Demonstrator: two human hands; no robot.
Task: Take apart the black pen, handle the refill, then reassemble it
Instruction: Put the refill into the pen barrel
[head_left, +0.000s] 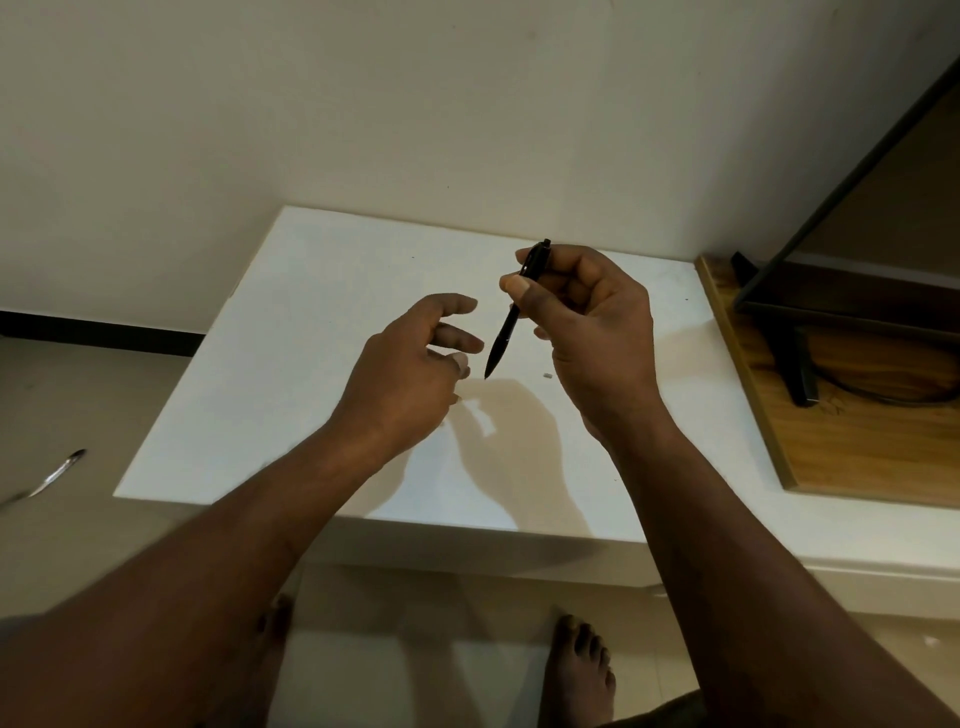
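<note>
My right hand (587, 332) holds the black pen (506, 332) above the white table (291, 322), pinched between thumb and fingers near its upper half. The pen looks whole, with its clicker end up and its tip slanting down to the left. My left hand (410, 374) hovers just left of the pen's tip with its fingers apart and nothing in it. The fingertips come close to the tip without touching it. A tiny grey piece (546, 374) lies on the table below my right hand.
A wooden board (857, 431) with a dark stand and cable sits at the right, against the table. A wall rises behind the table. A silvery object (57, 473) lies on the floor at the left. Bare feet show below the table's front edge.
</note>
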